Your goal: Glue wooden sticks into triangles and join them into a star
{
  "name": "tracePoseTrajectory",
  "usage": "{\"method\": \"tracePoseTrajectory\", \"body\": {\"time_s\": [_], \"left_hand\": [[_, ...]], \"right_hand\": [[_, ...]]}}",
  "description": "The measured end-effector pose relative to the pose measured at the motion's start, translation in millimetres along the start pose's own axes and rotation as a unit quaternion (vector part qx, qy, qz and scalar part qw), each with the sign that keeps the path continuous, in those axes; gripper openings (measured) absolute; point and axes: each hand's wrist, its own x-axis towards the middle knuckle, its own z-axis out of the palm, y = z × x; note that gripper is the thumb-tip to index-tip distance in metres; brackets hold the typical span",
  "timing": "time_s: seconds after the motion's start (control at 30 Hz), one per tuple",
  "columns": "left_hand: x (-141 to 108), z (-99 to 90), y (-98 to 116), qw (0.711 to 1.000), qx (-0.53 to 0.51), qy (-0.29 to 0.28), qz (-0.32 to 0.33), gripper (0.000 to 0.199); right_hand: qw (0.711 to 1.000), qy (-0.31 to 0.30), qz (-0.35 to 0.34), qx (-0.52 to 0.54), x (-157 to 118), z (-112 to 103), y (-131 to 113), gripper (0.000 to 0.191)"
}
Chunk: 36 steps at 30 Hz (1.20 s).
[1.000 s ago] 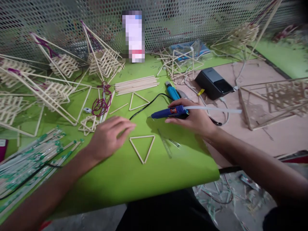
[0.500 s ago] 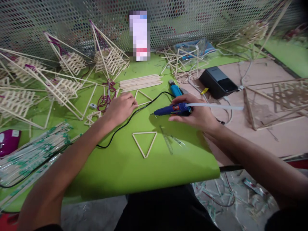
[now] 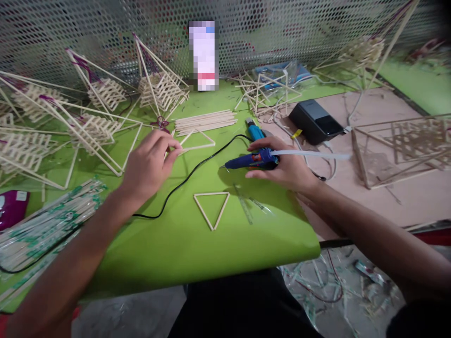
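My left hand [image 3: 150, 162] pinches the left corner of a triangle of thin wooden sticks [image 3: 199, 147], between thumb and fingertips. That triangle lies at or just over the green table cover; I cannot tell whether it is lifted. A blue hot glue gun [image 3: 243, 161] is in my right hand [image 3: 291, 169], its nozzle pointing left and a long clear glue stick [image 3: 313, 154] jutting from its back. A second stick triangle [image 3: 212, 211] lies flat on the green cover [image 3: 169, 253], nearer to me. Behind the hands rests a row of loose sticks [image 3: 206, 122].
Stick pyramids [image 3: 158, 89] crowd the left and back. Wrapped stick packs [image 3: 49, 220] lie front left. A phone [image 3: 204, 56] leans on the mesh. Right of centre are a blue-handled tool [image 3: 255, 130] and black power bank [image 3: 317, 121]. The gun's black cord [image 3: 190, 176] crosses the table.
My left hand has moved left and toward me, and the far triangle has shifted left with its corner in my fingers. My right hand holds the glue gun almost still.
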Motion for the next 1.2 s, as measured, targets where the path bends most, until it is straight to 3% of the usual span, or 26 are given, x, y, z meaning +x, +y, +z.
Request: {"method": "tracePoseTrajectory", "body": {"time_s": [0.23,0.3,0.43,0.57,0.63,0.7,0.77,0.87,0.93,1.07,1.2], "left_hand": [[-49,-9.8,22,0.993,0.003,0.009,0.12,0.009],[-59,-11.9,30,0.992,-0.003,0.005,0.129,0.009],[-76,-13.3,45,0.989,-0.01,-0.006,0.145,0.008],[-91,-8.0,57,0.982,-0.018,-0.026,0.188,0.012],[-97,-3.4,60,0.977,-0.035,-0.039,0.206,0.014],[-100,0.6,61,0.972,-0.051,-0.04,0.226,0.016],[-101,2.8,61,0.969,-0.07,-0.038,0.234,0.014],[-98,2.7,59,0.971,-0.093,-0.022,0.22,0.009],[-95,1.8,57,0.973,-0.099,-0.019,0.206,0.012],[-92,2.2,49,0.977,-0.108,-0.045,0.18,0.03],[-89,7.1,40,0.979,-0.112,-0.038,0.163,0.014]], "right_hand": [[0.993,-0.051,-0.017,-0.101,-9,-8,7,0.105],[0.99,-0.066,-0.02,-0.126,-21,-13,7,0.116],[0.979,-0.069,-0.029,-0.191,-58,-23,-2,0.119],[0.963,0.038,-0.016,-0.267,-97,-25,-17,0.107],[0.953,0.09,-0.002,-0.291,-113,-22,-26,0.091],[0.949,0.101,0.009,-0.299,-125,-17,-34,0.08],[0.95,0.09,-0.026,-0.298,-131,-11,-42,0.079],[0.955,0.009,-0.144,-0.26,-126,2,-55,0.077],[0.947,-0.012,-0.235,-0.218,-114,12,-64,0.057],[0.943,-0.085,-0.261,-0.189,-85,29,-74,0.028],[0.934,-0.092,-0.305,-0.161,-62,39,-69,0.027]]}}
